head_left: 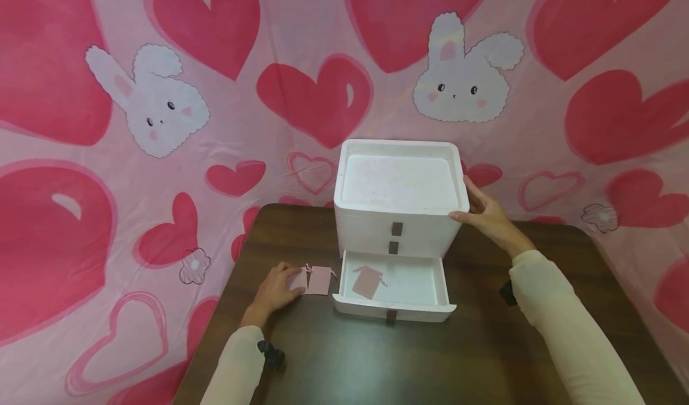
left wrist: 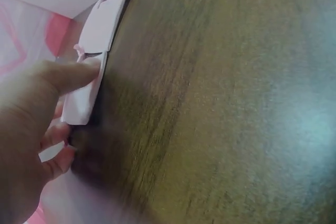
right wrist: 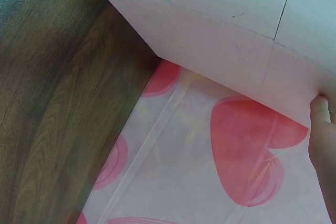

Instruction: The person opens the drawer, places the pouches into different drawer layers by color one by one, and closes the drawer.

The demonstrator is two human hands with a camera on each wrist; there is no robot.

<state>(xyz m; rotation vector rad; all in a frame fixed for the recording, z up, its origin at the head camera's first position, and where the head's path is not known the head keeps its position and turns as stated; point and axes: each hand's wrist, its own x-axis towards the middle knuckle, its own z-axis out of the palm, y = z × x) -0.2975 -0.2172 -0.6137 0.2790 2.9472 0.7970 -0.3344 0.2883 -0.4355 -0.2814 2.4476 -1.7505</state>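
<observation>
Pouches, small, pink, with drawstrings: two lie side by side on the table point(head_left: 344, 357), just left of the open bottom drawer point(head_left: 409, 285). The left pouch point(head_left: 298, 279) is under the fingers of the left hand point(head_left: 274, 291); the wrist view shows the thumb on top and the fingers curled beneath its edge, a pinch grip. The second pouch point(head_left: 320, 280) touches the first on its right side and is not held. A third pouch point(head_left: 368, 282) lies tilted inside the drawer, toward its left.

The white drawer unit point(head_left: 398, 201) stands at the rear centre of the table, its two upper drawers closed. The right hand point(head_left: 487, 213) rests against the top right corner of the unit, fingers extended along the side and thumb at the front edge, bracing it without gripping.

Step in hand, as judged: pick-up of the left pouch for transfer into the drawer. The next move calls for a clean lift clear of the adjoining pouch, then travel rightward over the drawer's front wall.

Surface: dark wood-grain table. Surround: pink backdrop point(head_left: 161, 154) printed with red hearts and white rabbits.
</observation>
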